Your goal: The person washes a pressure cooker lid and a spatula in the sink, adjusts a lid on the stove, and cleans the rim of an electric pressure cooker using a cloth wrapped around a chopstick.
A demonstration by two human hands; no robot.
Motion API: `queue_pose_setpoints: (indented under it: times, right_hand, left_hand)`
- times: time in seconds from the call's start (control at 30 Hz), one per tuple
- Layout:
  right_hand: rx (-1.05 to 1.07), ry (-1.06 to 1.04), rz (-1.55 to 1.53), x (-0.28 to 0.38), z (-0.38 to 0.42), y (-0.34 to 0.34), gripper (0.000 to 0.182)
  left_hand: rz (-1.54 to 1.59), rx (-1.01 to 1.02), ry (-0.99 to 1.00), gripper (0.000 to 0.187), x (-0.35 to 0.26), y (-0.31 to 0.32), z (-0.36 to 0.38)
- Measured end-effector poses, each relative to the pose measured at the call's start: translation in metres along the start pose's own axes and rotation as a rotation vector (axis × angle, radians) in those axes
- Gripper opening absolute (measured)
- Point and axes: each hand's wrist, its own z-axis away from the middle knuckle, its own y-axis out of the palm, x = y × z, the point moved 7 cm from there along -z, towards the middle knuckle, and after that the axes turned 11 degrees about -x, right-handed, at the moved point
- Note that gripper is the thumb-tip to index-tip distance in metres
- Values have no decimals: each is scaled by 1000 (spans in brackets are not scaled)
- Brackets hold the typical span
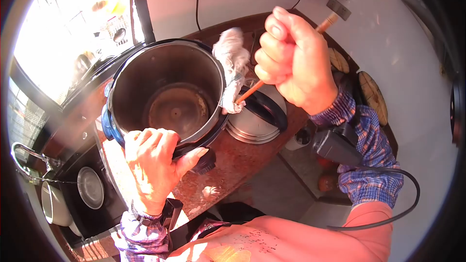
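A large deep pot (165, 65) with a dark metal inside and blue outer side stands on the reddish counter, tilted slightly toward me in this view. My left hand (150, 162) grips its near rim, thumb spread along the outside by a black side handle (204, 161). My right hand (298, 60) is a fist round a thin wooden stick (253, 89), raised to the right of the pot. A crumpled whitish cloth (230, 53) is at the stick's lower end and overlaps the pot's right rim.
A round metal lid (252, 126) with a black handle lies right of the pot. At left, a tap (36, 153) runs over a dark sink holding a metal dish (91, 188) and a pale pot (56, 204). Round wooden boards (372, 98) lean at the right wall.
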Motion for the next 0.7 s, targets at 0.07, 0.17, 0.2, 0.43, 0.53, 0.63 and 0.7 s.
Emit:
queue_pose_setpoints:
  times: [0.07,0.17,0.2,0.43,0.53,0.63,0.7]
  right_hand:
    - [-5,-3,-50,0,2,-9,32]
    - [-183,-105,-88,5,-24,-35,31]
    - [-169,-184,-63,12,-36,-39,31]
    - [-164,-261,53,16,-74,-26,29]
    - [-126,-223,54,19,-76,-26,29]
    - [-18,-74,13,11,-73,-26,29]
    - [158,60,-124,12,-72,-28,30]
  left_hand:
    - [23,-9,-14,52,1,-1,1]
    - [45,4,7,53,3,-2,2]
    - [41,4,1,53,4,-3,1]
    - [59,-22,75,55,3,-5,0]
    - [62,-16,58,55,3,-5,-1]
    - [53,-8,51,55,6,-4,1]
    - [46,5,50,54,7,-2,-1]
